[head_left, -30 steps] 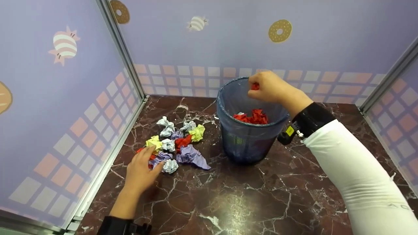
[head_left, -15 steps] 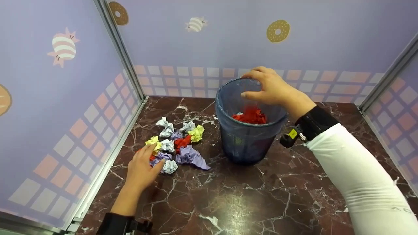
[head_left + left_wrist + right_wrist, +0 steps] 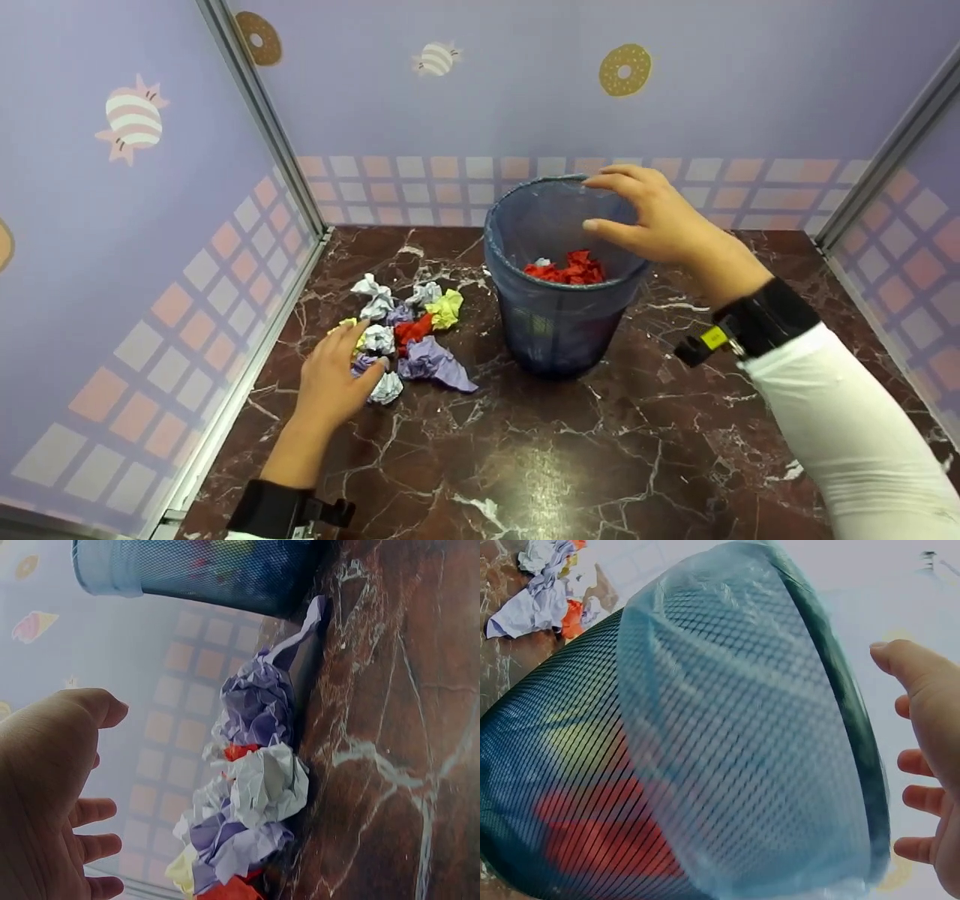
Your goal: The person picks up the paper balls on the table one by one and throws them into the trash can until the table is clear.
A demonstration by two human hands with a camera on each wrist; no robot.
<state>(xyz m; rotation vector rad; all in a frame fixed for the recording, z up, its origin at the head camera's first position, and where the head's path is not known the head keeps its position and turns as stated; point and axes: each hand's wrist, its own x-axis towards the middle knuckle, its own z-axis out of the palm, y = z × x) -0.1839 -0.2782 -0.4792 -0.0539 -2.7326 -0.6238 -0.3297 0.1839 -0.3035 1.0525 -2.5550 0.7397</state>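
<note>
Right hand point(image 3: 660, 217) spread, empty, above mesh bin point(image 3: 559, 315) holding red paper point(image 3: 566, 268). Left hand point(image 3: 334, 371) relaxed, fingers on crumpled paper pile point(image 3: 409, 337) left of bin. No legible writing.

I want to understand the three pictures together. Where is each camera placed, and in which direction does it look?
Head: from above, forward and down at the mesh bin, paper balls, left hand, right hand.
Left wrist: low over the marble table, along it to the paper balls; left hand shows.
Right wrist: beside the bin; right hand shows.
All three views share the bin and the paper balls.
</note>
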